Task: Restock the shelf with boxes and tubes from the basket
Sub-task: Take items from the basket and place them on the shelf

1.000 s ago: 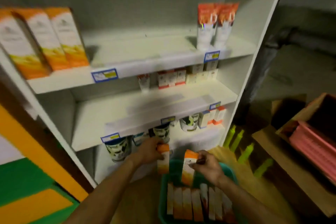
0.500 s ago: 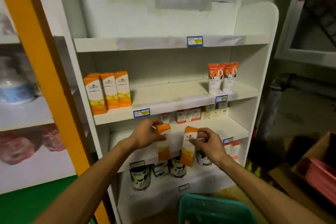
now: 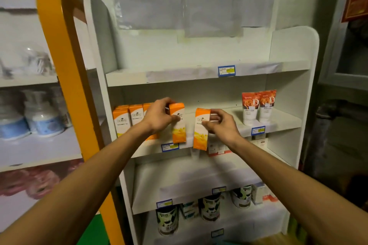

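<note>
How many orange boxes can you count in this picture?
5, perhaps more hidden: three standing on the shelf at left, one in the left hand, one in the right hand.

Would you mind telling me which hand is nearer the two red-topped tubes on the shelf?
Right. The right hand, holding an orange box, is just left of the tubes; the left hand is farther left, beside the shelved boxes.
</note>
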`<act>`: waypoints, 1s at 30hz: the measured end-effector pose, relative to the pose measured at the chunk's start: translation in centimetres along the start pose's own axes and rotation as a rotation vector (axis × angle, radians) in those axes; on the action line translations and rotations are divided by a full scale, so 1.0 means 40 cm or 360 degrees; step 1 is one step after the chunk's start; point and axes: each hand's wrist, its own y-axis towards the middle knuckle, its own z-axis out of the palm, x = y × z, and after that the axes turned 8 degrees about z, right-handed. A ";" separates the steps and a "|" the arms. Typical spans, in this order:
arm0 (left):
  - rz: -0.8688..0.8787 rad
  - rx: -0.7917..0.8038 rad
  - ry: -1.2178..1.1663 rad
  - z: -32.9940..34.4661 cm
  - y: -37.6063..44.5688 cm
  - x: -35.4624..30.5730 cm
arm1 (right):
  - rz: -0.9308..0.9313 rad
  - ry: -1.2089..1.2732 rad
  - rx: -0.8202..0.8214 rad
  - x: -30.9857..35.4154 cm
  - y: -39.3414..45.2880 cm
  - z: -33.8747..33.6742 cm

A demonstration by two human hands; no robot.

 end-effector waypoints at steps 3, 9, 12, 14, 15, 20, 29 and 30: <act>-0.0048 -0.0045 0.0063 0.005 0.026 0.008 | 0.0009 0.0005 -0.0020 0.015 0.034 0.022; -0.0094 -0.0039 0.0161 0.065 0.065 0.057 | -0.0038 -0.0063 -0.0103 0.023 0.070 0.046; -0.0104 -0.0049 0.0184 0.087 0.086 0.078 | -0.0085 -0.0095 -0.0126 0.019 0.087 0.052; -0.0128 0.0012 0.0214 0.084 0.107 0.089 | -0.0110 -0.0138 -0.0126 0.021 0.098 0.056; -0.0154 0.0041 0.0209 0.081 0.115 0.094 | -0.0117 -0.0167 -0.0122 0.022 0.103 0.058; -0.0158 0.0088 0.0267 0.089 0.136 0.100 | -0.0105 -0.0207 -0.0099 0.017 0.128 0.080; 0.0253 0.0201 0.0790 0.071 0.120 0.091 | -0.0029 -0.0418 0.0061 -0.029 0.111 0.095; 0.0272 0.0208 0.0820 0.067 0.119 0.090 | -0.0026 -0.0428 0.0071 -0.035 0.107 0.096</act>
